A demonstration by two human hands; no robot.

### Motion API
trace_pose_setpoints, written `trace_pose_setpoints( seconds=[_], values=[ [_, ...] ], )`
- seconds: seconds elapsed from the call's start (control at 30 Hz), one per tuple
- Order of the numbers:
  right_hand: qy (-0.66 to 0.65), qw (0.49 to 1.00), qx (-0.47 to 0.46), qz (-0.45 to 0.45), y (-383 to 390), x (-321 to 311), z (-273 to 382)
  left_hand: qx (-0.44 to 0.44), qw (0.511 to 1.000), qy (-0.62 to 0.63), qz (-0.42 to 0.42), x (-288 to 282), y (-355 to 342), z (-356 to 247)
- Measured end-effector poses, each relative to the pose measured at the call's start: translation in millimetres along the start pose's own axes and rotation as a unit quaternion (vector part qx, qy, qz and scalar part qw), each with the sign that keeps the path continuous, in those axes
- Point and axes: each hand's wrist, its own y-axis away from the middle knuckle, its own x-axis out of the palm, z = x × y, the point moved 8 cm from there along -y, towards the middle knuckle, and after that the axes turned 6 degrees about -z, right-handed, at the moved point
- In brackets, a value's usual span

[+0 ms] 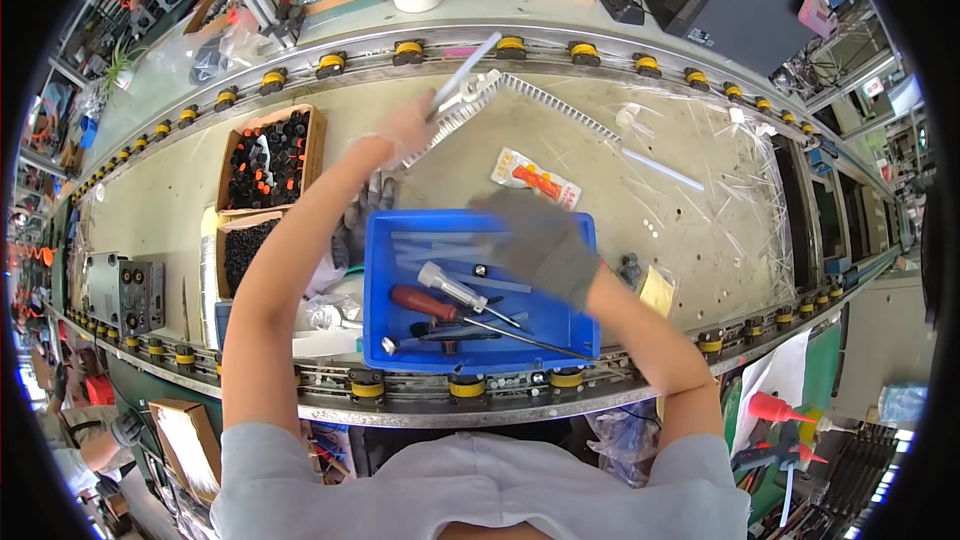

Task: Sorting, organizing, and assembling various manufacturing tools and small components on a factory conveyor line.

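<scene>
My bare left hand [405, 128] is closed around a translucent white glue stick [472, 62], which points up and to the right. Just beside and under that hand runs a white slotted strip [560, 108], bent into a corner; whether my fingers also touch it cannot be made out. My right hand [540, 248], in a grey glove, is smeared by motion over the right half of a blue bin [380, 285]. Inside the bin lie several glue sticks [425, 250], a screwdriver with a red handle [425, 302] and a clear-handled screwdriver [452, 286].
Left of the bin stand cardboard boxes of black and orange parts [268, 160] and small black parts [246, 252]. A printed packet [536, 178] and another glue stick [662, 169] lie beyond it. Roller rails [408, 52] edge the worktable. Glue guns [775, 452] hang at right.
</scene>
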Motion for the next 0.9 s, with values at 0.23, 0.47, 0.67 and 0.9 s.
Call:
trace_pose_setpoints(
  seconds=[0.23, 0.47, 0.67, 0.9],
  values=[
    [0.230, 0.949, 0.154, 0.150, -32, 11, -150, 0.135, 0.979, 0.052, -0.140, -107, 20, -102],
    [0.151, 0.954, 0.221, 0.134, -26, 14, -191, 0.369, 0.928, -0.042, 0.013, -57, 146, -204],
    [0.020, 0.965, 0.226, -0.130, -7, -112, -170, 0.281, 0.933, -0.136, 0.180, 50, 177, -169],
    [0.043, 0.984, 0.158, -0.075, 42, -118, -55, 0.180, 0.957, -0.050, 0.222, 58, 149, -127]
  ],
)
